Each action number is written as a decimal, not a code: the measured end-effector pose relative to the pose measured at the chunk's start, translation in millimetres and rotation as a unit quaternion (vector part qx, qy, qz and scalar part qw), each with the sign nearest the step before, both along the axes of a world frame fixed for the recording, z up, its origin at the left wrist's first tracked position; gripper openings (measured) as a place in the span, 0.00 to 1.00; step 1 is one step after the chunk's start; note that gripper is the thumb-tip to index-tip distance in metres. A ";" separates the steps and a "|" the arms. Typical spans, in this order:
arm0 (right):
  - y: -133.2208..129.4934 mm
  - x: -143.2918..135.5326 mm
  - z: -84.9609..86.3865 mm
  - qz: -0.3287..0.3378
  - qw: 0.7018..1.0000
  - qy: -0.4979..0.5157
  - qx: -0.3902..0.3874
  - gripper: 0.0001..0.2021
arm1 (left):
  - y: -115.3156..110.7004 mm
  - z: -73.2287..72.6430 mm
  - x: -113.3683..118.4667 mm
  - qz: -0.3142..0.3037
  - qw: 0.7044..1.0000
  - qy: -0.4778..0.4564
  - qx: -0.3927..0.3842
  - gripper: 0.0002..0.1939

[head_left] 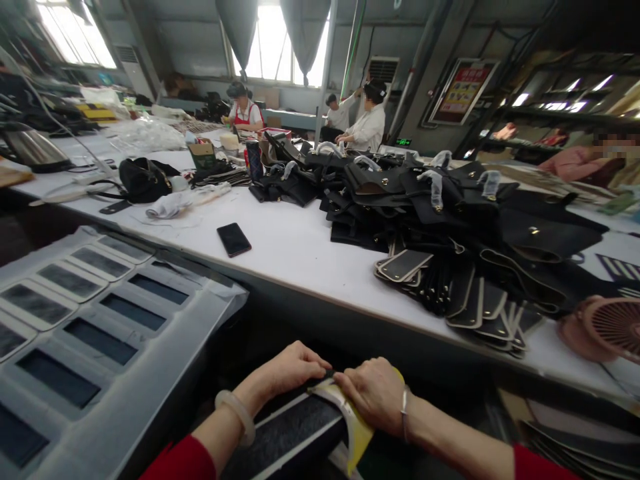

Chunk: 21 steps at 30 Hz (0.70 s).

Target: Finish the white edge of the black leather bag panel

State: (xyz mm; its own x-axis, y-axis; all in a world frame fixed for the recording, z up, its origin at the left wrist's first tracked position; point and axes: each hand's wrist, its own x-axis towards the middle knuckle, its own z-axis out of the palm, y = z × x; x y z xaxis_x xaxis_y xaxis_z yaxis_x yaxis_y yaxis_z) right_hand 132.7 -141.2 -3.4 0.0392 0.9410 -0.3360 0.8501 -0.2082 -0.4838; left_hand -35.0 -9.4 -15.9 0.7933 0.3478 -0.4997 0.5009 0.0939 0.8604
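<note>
In front of me lies a dark panel with pale edge strips (295, 433), its far end curving over. My left hand (289, 368) is closed at the panel's far edge, thumb and fingers pinched near a small dark piece. Across the same end runs a curved yellow and white strip (359, 430). My right hand (375, 393) is closed on that strip, fingers curled over it close to the left fingertips. What lies under the curled fingers is hidden.
A white-topped table (280, 243) stands ahead, with a phone (233, 239), stacked black bags (400, 200), pale-edged flaps (463, 293) and a pink fan (603, 327). To the left, a grey sheet (165, 353) carries dark rectangular pieces. Several people work farther back.
</note>
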 end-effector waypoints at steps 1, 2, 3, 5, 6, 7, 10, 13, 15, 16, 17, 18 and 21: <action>-2.7 4.5 -3.5 -0.028 0.999 0.042 -0.012 0.32 | -0.5 -0.9 0.4 0.006 1.000 0.000 -0.010 0.18; -4.8 9.1 -7.4 -0.060 0.994 0.088 -0.026 0.34 | -0.8 -1.5 0.6 0.011 1.000 -0.001 -0.020 0.18; -6.1 13.1 -11.3 -0.092 0.986 0.135 -0.041 0.35 | -1.0 -1.9 0.8 0.016 0.999 -0.001 -0.028 0.18; -6.3 17.9 -16.9 -0.152 0.960 0.224 -0.069 0.38 | -0.4 -2.2 1.6 0.022 0.999 0.001 -0.039 0.17; -5.5 18.3 -17.9 -0.175 0.945 0.264 -0.081 0.40 | 0.2 -2.2 2.1 0.023 0.999 0.003 -0.041 0.17; -4.3 17.1 -17.5 -0.190 0.931 0.297 -0.090 0.41 | 0.9 -2.2 2.7 0.022 0.999 0.003 -0.043 0.16; -0.3 8.1 -10.8 -0.223 0.855 0.454 -0.111 0.43 | 2.6 -1.3 3.5 0.010 0.999 -0.002 -0.049 0.13; 2.8 -2.1 -7.6 -0.261 0.757 0.588 -0.110 0.41 | 2.7 0.1 2.8 0.004 0.998 -0.007 -0.058 0.13; 4.4 -7.1 -11.4 -0.282 0.747 0.594 -0.103 0.36 | 2.5 0.4 2.4 0.003 0.998 -0.006 -0.061 0.14; 5.1 -9.0 -14.4 -0.287 0.753 0.584 -0.099 0.33 | 2.6 0.3 2.4 0.003 0.998 -0.004 -0.059 0.14; 5.8 -10.6 -17.5 -0.290 0.757 0.578 -0.096 0.30 | 2.8 -0.1 2.6 0.002 0.998 -0.001 -0.057 0.14; 6.4 -11.9 -20.3 -0.292 0.761 0.571 -0.092 0.27 | 3.1 -0.7 2.9 0.001 0.999 0.003 -0.054 0.14; 8.3 -14.5 -24.1 -0.293 0.777 0.550 -0.087 0.22 | 4.4 -3.1 4.4 -0.003 0.999 0.011 -0.042 0.13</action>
